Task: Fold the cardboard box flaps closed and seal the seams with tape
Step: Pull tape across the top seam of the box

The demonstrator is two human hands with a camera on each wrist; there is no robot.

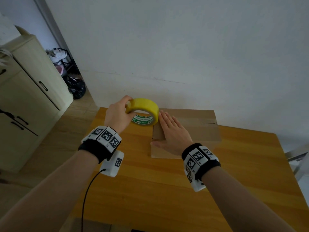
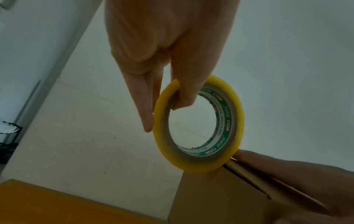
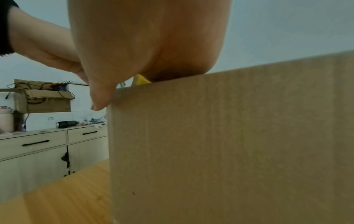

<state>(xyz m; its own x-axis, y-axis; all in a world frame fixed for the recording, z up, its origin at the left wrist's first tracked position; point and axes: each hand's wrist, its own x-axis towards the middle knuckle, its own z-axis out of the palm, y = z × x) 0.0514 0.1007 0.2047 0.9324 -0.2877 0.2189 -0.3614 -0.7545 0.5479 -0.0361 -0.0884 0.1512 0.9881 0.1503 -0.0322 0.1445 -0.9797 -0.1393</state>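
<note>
Taping: flaps down on the box (image 1: 200, 129), which sits on the bench (image 1: 150, 190); seams not visibly sealed.
Left hand (image 1: 117, 114): fingers (image 2: 147, 115) pinch the roll (image 1: 145, 108) at the box's left edge.
Right hand (image 1: 173, 133): flat, pressing the top.

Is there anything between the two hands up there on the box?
Yes: the yellow tape roll, gripped by the left hand, stands between it and the right hand, flat on the cardboard box. The head view shows it.
</note>
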